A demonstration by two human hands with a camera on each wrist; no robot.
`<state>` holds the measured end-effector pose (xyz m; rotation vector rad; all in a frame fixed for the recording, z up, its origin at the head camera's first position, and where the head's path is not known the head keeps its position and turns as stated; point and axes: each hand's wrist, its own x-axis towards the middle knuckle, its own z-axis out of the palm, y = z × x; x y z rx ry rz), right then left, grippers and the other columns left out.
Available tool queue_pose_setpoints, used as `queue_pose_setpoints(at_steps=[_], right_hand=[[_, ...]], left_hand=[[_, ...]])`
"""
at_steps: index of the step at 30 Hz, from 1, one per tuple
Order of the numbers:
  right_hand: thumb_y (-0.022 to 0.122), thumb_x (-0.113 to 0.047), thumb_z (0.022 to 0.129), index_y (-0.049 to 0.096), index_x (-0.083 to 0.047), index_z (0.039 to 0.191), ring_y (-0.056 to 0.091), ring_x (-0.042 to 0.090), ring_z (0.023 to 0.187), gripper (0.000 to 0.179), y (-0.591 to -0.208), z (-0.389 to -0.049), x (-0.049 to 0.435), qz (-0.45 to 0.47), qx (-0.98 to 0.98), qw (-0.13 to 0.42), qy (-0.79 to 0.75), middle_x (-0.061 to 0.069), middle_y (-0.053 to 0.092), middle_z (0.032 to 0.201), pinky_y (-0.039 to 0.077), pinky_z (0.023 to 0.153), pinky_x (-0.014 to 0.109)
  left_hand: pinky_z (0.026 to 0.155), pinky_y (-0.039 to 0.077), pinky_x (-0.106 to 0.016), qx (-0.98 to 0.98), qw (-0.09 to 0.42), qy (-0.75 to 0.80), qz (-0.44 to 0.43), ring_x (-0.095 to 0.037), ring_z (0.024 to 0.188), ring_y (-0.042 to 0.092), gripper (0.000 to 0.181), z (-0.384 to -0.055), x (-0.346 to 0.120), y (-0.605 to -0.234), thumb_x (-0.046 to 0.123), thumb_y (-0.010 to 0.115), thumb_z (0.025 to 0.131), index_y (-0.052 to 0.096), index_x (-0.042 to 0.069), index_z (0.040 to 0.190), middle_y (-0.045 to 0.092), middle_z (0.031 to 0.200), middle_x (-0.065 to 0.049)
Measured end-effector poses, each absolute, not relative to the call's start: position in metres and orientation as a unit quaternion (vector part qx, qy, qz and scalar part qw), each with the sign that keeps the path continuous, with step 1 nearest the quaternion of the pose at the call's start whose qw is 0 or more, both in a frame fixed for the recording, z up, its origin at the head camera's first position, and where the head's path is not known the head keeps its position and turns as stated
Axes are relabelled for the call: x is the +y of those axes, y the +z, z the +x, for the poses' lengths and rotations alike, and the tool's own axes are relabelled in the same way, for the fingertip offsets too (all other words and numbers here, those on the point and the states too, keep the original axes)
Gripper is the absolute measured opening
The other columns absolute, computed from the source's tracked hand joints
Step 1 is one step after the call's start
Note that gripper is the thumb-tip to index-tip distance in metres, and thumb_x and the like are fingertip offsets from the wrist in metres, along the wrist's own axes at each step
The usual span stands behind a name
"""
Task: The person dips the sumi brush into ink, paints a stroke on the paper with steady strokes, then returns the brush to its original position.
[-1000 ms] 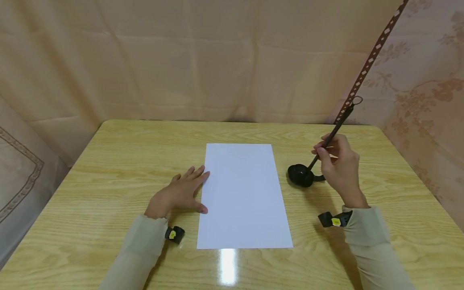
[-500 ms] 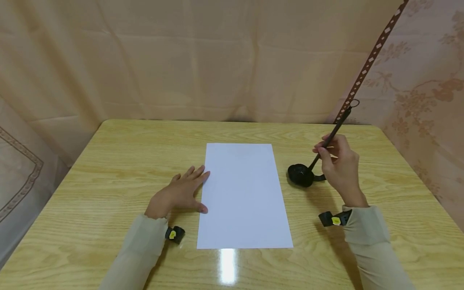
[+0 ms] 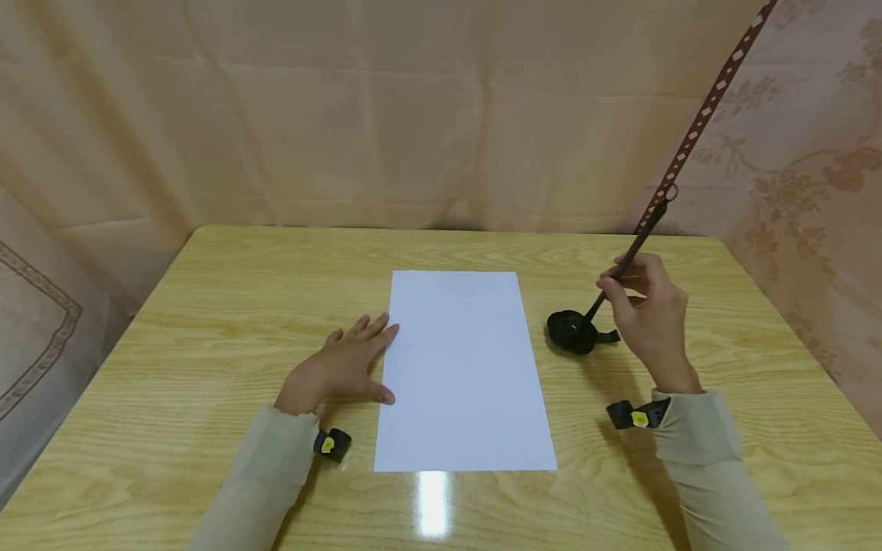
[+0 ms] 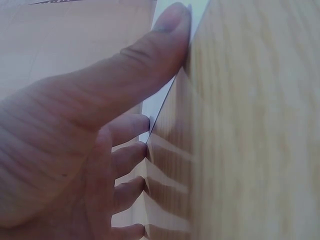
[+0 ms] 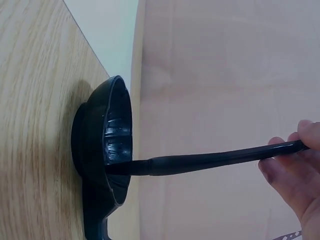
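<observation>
A black calligraphy brush (image 3: 637, 246) with a hanging loop at its top slants down into a small black ink dish (image 3: 571, 332). My right hand (image 3: 651, 317) pinches its shaft between thumb and fingers, above the dish. In the right wrist view the brush tip (image 5: 120, 168) is inside the dish, partly hidden by the rim. A plain white sheet of paper (image 3: 463, 371) lies flat, left of the dish. Spread fingers of my left hand (image 3: 338, 369) rest at its left edge, the thumb (image 4: 170, 22) and index fingertip over the paper.
Everything stands on a wood-grain table (image 3: 207, 306). A beige curtain (image 3: 344, 115) hangs behind its far edge, and a floral cloth (image 3: 813, 176) covers the right side. The dish's short handle (image 3: 609, 337) points right, under my right hand.
The top of the brush has tilted slightly left while its tip stays in the ink dish. My left hand and the paper have stayed put.
</observation>
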<state>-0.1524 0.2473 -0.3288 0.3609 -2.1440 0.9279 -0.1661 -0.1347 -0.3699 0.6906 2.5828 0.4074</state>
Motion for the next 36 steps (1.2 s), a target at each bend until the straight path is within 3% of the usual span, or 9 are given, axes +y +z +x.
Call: queue_pose_setpoints(at_steps=[9,36], right_hand=[[0.069,0.008,0.081,0.057,0.012,0.105,0.053,-0.025,0.079,0.027,-0.3267,-0.1509,0.2503,0.126,-0.839,0.389,0.358,0.024,0.067,0.084,0.042,0.059,-0.001],[0.060,0.006,0.088,0.054,0.014,0.107,0.051,-0.026,0.078,0.022,-0.3243,-0.1507,0.2539,0.120,-0.848,0.379,0.351,0.027,0.067,0.088,0.040,0.063,-0.003]], left_hand=[[0.111,0.008,-0.067,0.932,0.218,0.148,0.249,-0.038,0.147,-0.001,0.107,-0.1660,-0.1349,-0.3697,0.046,0.077,0.074,0.015,0.012,0.154,0.002,0.161,-0.011],[0.111,0.006,-0.067,0.931,0.219,0.160,0.246,-0.038,0.147,-0.001,0.104,-0.1651,-0.1357,-0.3680,0.044,0.077,0.075,0.016,0.011,0.154,0.003,0.161,-0.011]])
